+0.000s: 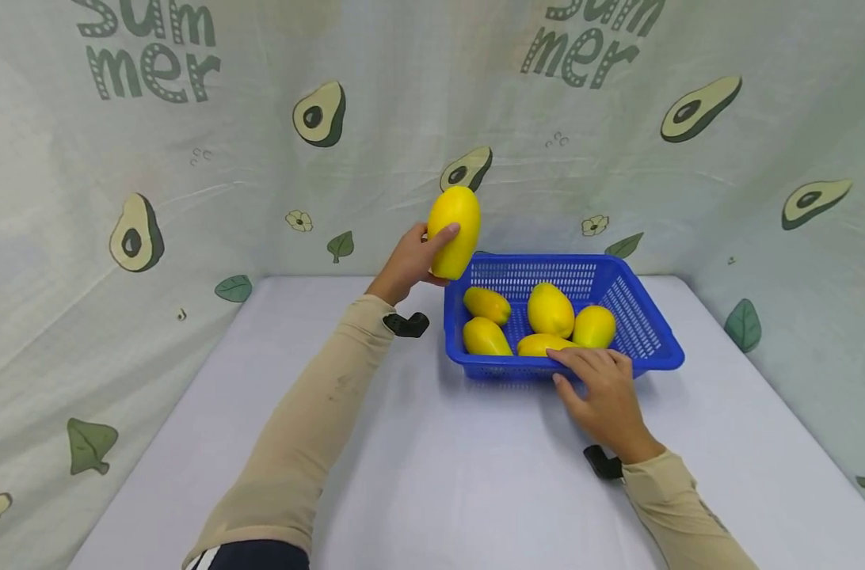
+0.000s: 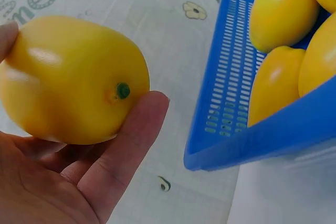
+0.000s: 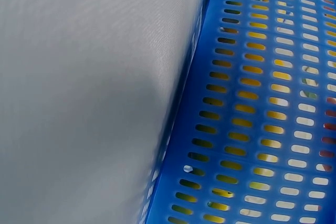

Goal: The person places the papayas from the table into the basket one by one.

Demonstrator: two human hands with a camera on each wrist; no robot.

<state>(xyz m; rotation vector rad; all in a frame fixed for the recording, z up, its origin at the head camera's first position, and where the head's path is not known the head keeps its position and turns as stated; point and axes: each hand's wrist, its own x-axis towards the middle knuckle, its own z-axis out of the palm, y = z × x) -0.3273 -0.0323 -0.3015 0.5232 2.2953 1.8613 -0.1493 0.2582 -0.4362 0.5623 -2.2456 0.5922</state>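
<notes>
My left hand (image 1: 413, 257) holds a yellow mango (image 1: 455, 231) upright in the air, just beyond the back left corner of the blue plastic basket (image 1: 562, 361). In the left wrist view, a small green stem spot shows on the mango (image 2: 68, 77), with thumb and fingers around it. Several more yellow mangoes (image 1: 550, 310) lie inside the basket. My right hand (image 1: 605, 394) grips the basket's front rim, fingers over the top and thumb outside. The right wrist view shows the slotted basket wall (image 3: 236, 108) close up, with yellow behind the slots; the hand is out of that view.
The basket stands on a white-covered table (image 1: 475, 475) near its back edge. Behind and beside it hangs a pale cloth (image 1: 390, 111) printed with avocados, leaves and lettering. White tabletop lies left of the basket and in front of it.
</notes>
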